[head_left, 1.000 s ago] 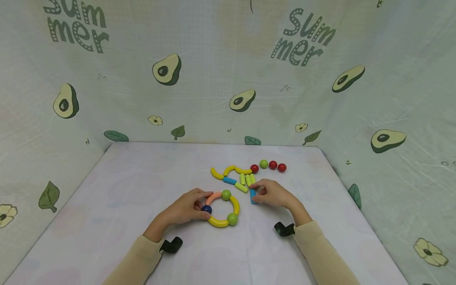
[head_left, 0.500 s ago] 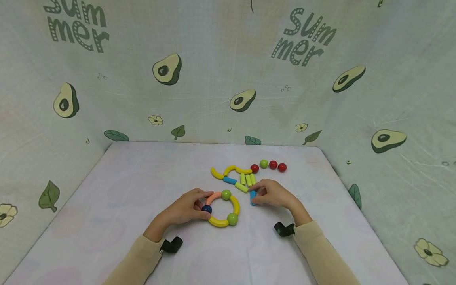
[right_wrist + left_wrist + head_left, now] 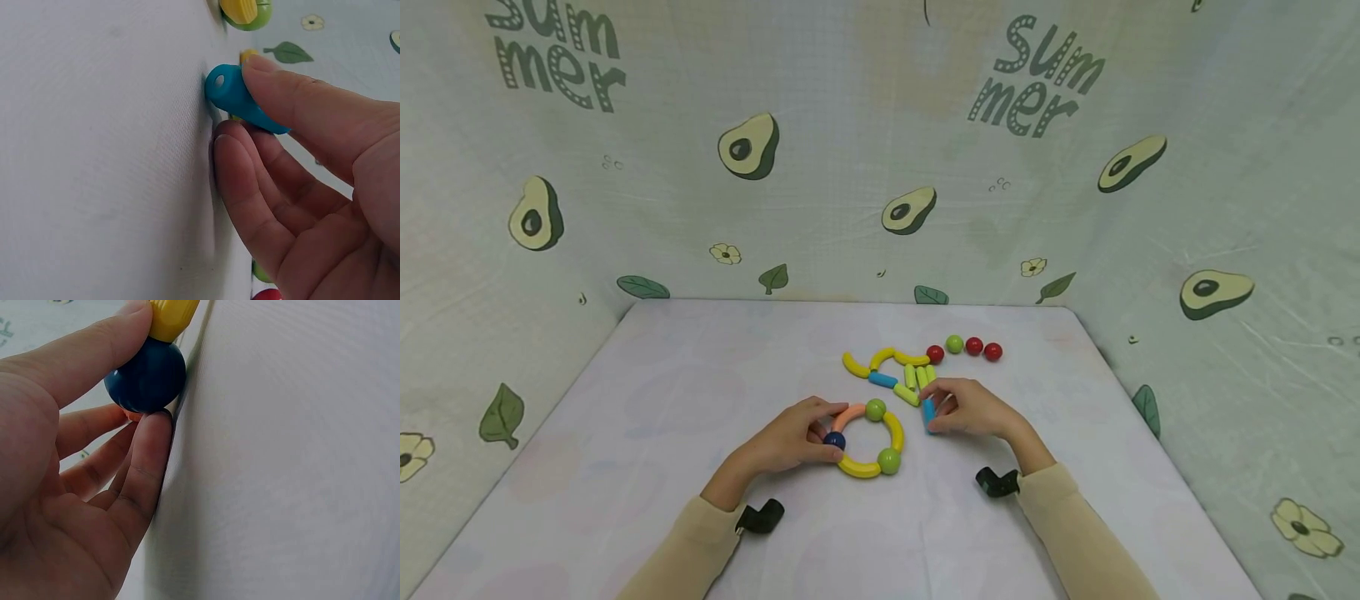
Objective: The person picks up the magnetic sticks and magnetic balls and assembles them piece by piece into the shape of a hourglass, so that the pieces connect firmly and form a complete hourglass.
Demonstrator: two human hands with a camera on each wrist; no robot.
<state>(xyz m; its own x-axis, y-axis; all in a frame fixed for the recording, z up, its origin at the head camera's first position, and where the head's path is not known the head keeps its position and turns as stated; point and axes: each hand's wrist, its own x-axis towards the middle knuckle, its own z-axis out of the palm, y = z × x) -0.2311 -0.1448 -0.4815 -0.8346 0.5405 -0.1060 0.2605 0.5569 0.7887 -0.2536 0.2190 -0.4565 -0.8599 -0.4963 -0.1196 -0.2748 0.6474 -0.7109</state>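
Avocado-print bkdrop (image 3: pixel 827 233) hangs behind wht tbl (image 3: pixel 722 358).

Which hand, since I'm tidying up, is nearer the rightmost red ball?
Right. The right hand is on the person's side of the red ball; the left hand is farther, at the ring.

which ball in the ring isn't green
The dark blue ball, between the salmon-pink curved rod and the nearer yellow curved rod; the other two balls there are green.
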